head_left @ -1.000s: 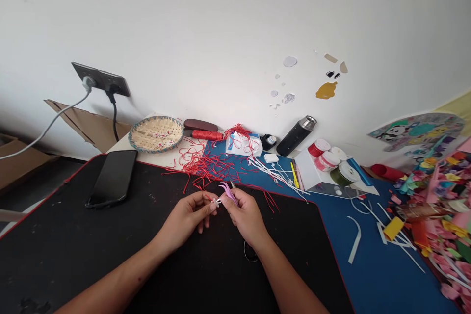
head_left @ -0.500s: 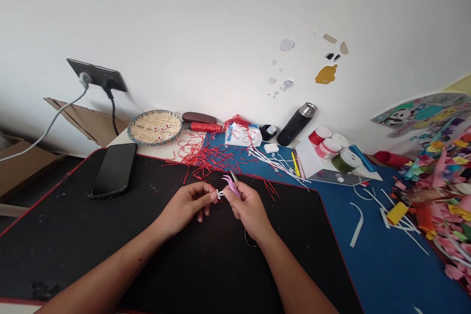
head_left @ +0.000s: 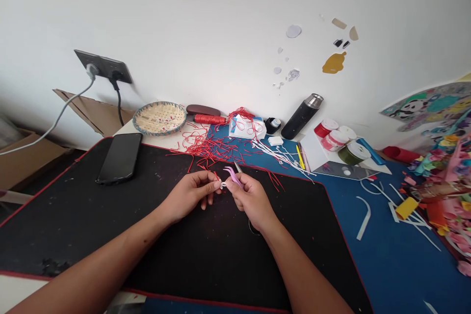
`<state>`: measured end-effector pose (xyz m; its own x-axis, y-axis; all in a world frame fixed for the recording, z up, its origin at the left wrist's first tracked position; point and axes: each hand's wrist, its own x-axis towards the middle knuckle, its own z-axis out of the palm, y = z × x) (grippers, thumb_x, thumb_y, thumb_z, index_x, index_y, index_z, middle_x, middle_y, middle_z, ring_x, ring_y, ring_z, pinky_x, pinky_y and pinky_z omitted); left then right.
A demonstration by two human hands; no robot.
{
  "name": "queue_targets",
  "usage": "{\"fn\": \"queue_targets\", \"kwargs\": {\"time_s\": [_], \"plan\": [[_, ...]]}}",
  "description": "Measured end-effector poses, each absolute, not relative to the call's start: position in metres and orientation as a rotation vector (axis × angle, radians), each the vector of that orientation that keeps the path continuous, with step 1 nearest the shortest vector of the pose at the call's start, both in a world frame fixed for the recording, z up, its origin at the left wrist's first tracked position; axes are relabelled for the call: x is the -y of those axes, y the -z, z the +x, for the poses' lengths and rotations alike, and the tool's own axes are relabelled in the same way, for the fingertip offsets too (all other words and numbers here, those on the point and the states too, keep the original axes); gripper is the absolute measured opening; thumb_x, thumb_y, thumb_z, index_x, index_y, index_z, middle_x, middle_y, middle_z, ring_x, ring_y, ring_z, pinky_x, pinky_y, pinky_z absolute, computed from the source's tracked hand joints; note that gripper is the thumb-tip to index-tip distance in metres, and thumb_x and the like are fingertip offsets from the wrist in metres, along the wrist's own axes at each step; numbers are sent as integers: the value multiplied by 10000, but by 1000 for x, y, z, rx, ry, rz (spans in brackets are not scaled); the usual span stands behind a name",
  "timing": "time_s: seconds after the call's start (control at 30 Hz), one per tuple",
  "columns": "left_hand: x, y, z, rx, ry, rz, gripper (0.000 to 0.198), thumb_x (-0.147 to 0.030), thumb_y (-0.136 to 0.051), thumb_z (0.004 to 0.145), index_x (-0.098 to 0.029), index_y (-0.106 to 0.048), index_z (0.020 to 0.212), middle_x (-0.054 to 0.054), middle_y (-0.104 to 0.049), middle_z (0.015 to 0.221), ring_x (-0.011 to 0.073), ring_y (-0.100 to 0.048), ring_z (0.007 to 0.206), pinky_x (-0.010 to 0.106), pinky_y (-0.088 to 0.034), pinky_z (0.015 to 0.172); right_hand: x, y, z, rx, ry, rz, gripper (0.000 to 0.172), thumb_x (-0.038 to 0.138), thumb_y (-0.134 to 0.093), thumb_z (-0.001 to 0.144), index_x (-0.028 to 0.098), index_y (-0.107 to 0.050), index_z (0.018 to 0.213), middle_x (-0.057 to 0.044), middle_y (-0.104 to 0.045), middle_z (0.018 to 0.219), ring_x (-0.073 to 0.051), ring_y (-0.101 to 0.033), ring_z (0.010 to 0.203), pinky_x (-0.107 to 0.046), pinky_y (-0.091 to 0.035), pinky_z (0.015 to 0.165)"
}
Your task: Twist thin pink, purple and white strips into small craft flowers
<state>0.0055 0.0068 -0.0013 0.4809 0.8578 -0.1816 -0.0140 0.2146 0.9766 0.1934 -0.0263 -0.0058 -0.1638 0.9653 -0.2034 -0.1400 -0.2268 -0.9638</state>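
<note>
My left hand (head_left: 195,194) is closed, thumb and forefinger pinching a small white knotted cord (head_left: 222,184). A bit of red cord shows at those fingertips. My right hand (head_left: 252,198) is closed round purple tweezers (head_left: 234,176) with curved tips pointing up and left. Its thumb and forefinger also meet the white cord from the other side. A pointed metal blade (head_left: 238,167) sticks out above this hand, and a dark ring (head_left: 253,228) shows below it; the part between is hidden. Both hands are above the black mat (head_left: 206,265).
Cut red cords (head_left: 209,149) and white cords (head_left: 275,153) lie behind my hands. A phone (head_left: 119,159) rests on the left of the mat. Along the wall are a woven basket (head_left: 160,118), a red thread spool (head_left: 209,119), a black flask (head_left: 300,120) and ribbon rolls (head_left: 353,152).
The view has shifted slightly, so the scene sits a little higher and further right. My fingertips are a bit closer together, and less of the white cord shows between them.
</note>
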Motion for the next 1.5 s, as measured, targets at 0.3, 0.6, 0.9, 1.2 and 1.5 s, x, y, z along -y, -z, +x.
{"fn": "queue_targets", "kwargs": {"time_s": [0.3, 0.6, 0.9, 1.2, 1.5], "plan": [[-9, 3, 4, -825, -718, 1194, 475, -611, -777, 792, -161, -628, 809, 8, -681, 775, 101, -568, 537, 207, -428, 440, 27, 6, 195, 1014, -1643, -1146, 386, 518, -771, 849, 184, -582, 888, 126, -290, 566, -39, -155, 448, -190, -99, 402], [-9, 6, 5, -821, -712, 1182, 479, -612, -781, 788, -157, -632, 806, 4, -689, 714, 97, -562, 508, 204, -401, 433, 27, 6, 195, 1023, -1674, -1128, 389, 519, -778, 848, 187, -575, 869, 127, -285, 563, -39, -146, 449, -201, -86, 407], [-9, 6, 5, -839, -704, 1185, 525, -666, -768, 755, -163, -624, 792, -1, -687, 667, 100, -561, 476, 211, -379, 424, 26, 8, 195, 1016, -1676, -1136, 385, 509, -787, 842, 182, -588, 884, 125, -295, 555, -39, -154, 449, -203, -92, 409], [-7, 7, 6, -826, -710, 1177, 511, -655, -758, 779, -162, -623, 792, 1, -685, 685, 97, -554, 479, 212, -381, 434, 26, 8, 194, 1006, -1701, -1149, 412, 525, -797, 832, 182, -579, 900, 129, -311, 550, -37, -153, 447, -198, -92, 406], [-7, 9, 7, -817, -698, 1184, 483, -638, -736, 805, -167, -626, 821, 6, -691, 690, 105, -556, 484, 216, -387, 444, 26, 7, 190, 983, -1693, -1166, 457, 569, -795, 818, 189, -546, 862, 127, -336, 550, -33, -157, 444, -192, -94, 408]]}}
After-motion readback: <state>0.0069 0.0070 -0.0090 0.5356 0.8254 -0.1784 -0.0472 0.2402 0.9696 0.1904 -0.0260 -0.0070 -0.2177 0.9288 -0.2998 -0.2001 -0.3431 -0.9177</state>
